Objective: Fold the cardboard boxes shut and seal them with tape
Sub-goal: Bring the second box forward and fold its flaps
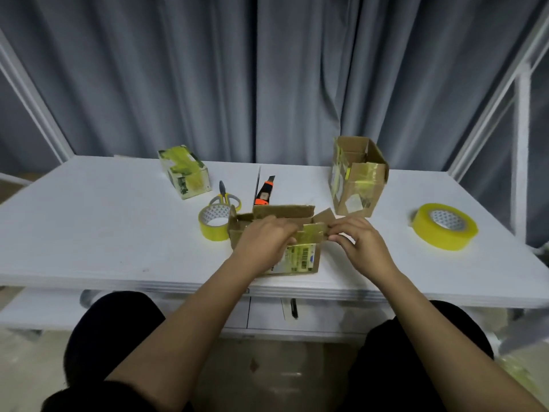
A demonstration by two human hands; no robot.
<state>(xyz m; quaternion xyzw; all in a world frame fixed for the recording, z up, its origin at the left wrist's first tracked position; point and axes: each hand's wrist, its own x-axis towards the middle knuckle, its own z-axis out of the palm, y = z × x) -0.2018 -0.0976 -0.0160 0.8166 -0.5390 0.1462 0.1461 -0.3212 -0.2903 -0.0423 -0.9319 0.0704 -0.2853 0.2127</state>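
1. Currently the left hand (264, 237) presses flat on the near box (300, 257), the right hand (361, 240) pinching its flap (315, 231); untaped.
2. Behind it, the far-left box (184, 172) looks sealed; the far-right box (358, 176) gapes.

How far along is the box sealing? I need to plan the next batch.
Done, it seems: the white box, wrapped in yellow tape. In hand: both hands, left hand and right hand, fold flaps on the near box. Left: taping it, and the open-topped far box.
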